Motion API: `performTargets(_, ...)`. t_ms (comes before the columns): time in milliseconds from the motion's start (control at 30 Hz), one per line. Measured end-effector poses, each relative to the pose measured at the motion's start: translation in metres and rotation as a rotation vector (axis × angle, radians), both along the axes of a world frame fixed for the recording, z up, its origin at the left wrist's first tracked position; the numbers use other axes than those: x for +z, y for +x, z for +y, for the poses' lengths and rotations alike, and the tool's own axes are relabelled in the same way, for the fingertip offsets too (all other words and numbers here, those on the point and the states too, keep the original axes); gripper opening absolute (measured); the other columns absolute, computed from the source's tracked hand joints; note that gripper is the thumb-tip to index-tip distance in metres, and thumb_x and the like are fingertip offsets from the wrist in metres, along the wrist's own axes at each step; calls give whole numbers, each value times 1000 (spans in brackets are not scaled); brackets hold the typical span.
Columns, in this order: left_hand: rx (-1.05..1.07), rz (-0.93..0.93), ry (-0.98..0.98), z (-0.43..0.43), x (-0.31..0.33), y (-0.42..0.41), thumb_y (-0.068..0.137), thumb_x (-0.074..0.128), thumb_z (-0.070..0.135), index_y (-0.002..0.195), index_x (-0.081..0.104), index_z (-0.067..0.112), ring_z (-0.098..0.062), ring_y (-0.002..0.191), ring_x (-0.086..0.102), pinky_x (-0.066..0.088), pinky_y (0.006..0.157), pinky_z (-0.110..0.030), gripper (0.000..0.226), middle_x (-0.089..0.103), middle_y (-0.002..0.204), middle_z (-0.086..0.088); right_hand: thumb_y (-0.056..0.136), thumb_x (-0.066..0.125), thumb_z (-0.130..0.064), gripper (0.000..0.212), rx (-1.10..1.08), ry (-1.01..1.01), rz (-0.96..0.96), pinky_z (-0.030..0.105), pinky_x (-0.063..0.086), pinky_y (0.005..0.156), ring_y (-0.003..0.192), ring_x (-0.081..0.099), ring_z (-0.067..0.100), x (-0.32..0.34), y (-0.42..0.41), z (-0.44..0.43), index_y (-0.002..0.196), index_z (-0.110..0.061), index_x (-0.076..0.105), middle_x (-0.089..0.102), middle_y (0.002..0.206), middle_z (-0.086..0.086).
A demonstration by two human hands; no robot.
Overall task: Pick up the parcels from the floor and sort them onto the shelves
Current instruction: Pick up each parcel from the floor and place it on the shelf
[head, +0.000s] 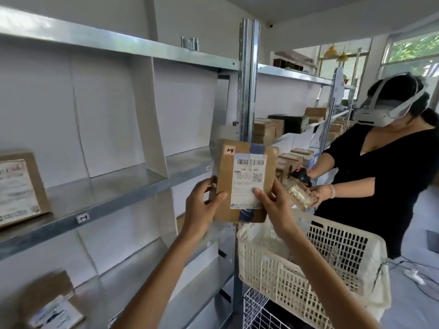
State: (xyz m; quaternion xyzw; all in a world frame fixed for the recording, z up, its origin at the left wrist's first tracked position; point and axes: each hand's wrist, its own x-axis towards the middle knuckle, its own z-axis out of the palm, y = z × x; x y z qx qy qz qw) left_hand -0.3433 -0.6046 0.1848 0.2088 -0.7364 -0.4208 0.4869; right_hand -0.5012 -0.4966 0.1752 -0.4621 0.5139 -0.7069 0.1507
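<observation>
The person holds one brown parcel [244,180] up in the air with both hands, in front of the metal upright [248,79] that stands between two sections of the shelves [133,184]. The left hand [202,205] grips the left edge of the parcel, thumb on the front and the fingers [213,181] curled around the edge to the back. The right hand [273,205] grips the lower right side, with its thumb pressed on the white shipping label [248,179]. Both hands are closed on the parcel; it touches no shelf. The parcel is upright, its label faces the person, and a blue tape band runs down the middle of it.

The middle shelf has white cardboard dividers [152,119]. At its far left a labelled carton [19,188] leans against the back. On the lower shelf, at the bottom left, another labelled box [52,305] lies, blurred.

Just under the parcel and to the right stands a cream plastic basket [332,252] with a perforated wall; what is inside I cannot tell. Under it a white wire rack [259,309] is seen.

To the right a second person [384,176] in a black top wears a headset and holds a small packet [301,195] in one hand and a black scanner [303,175] in the other. Behind this person, more brown boxes [268,130] sit on the farther shelves.
</observation>
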Motion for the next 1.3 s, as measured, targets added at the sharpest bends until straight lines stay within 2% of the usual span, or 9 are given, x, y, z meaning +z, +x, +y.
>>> performTargets(200, 225, 80, -99, -60, 28, -61, 91, 58, 12, 114, 49, 37, 28, 89, 51, 43, 69, 4, 35, 52, 102, 34, 90, 57, -3, 74, 296, 130, 247, 36, 52, 95, 125, 52, 13, 47, -77, -91, 146, -25, 15, 49, 138, 1)
performTargets(300, 355, 116, -94, -91, 41, -88, 92, 53, 7, 116, 47, 35, 7, 94, 59, 44, 73, 0, 37, 56, 111, 21, 87, 59, 1, 85, 381, 150, 374, 19, 50, 93, 126, 46, 1, 69, -103, -139, 148, -28, 7, 43, 139, -9)
performTargets(400, 515, 139, -108, -119, 54, -107, 91, 53, 6, 124, 49, 22, -4, 102, 55, 43, 75, 0, 36, 56, 116, 11, 87, 59, 3, 83, 407, 115, 401, 8, 48, 85, 123, 44, 1, 85, -119, -190, 148, -18, 7, 41, 140, -3)
performTargets(567, 675, 132, -89, -161, 60, -121, 87, 59, 4, 133, 39, 14, -15, 116, 53, 46, 74, -2, 51, 54, 131, -4, 87, 56, 7, 90, 464, 117, 441, 39, 45, 105, 133, 41, 20, 82, -123, -265, 150, -16, -2, 36, 149, 5)
performTargets(700, 843, -51, -49, -187, 39, -125, 86, 64, 9, 136, 33, 14, -23, 128, 47, 49, 94, -31, 60, 47, 138, -7, 86, 58, 6, 88, 531, 178, 381, 37, 50, 98, 131, 43, 24, 51, -121, -307, 150, -19, 3, 39, 146, 6)
performTargets(833, 955, -115, -66, -209, 21, -127, 87, 64, 12, 140, 28, 17, -22, 130, 45, 46, 97, -31, 65, 45, 141, -4, 86, 55, 10, 78, 554, 169, 280, 52, 48, 97, 130, 45, 27, 32, -118, -340, 146, -20, 16, 44, 142, 6)
performTargets(967, 956, -125, -12, -231, 24, -128, 87, 63, 11, 140, 26, 21, -24, 130, 46, 49, 95, -36, 65, 45, 142, -3, 87, 53, 7, 76, 527, 171, 297, 51, 52, 92, 124, 50, 27, 30, -111, -368, 146, -23, 16, 48, 139, 4)
performTargets(1167, 929, -57, 87, -243, 32, -126, 86, 61, 2, 137, 29, 22, -21, 131, 43, 48, 98, -38, 63, 45, 140, -3, 91, 52, -3, 66, 404, 242, 365, 27, 56, 79, 120, 53, 25, 29, -102, -392, 143, -27, 19, 50, 137, 1)
performTargets(1300, 935, -120, 146, -231, 27, -123, 91, 55, 9, 132, 37, 13, -23, 126, 49, 48, 99, -38, 45, 50, 135, -7, 93, 55, -12, 68, 353, 249, 387, 34, 48, 97, 124, 50, 25, 26, -106, -371, 148, -24, 17, 48, 140, 4)
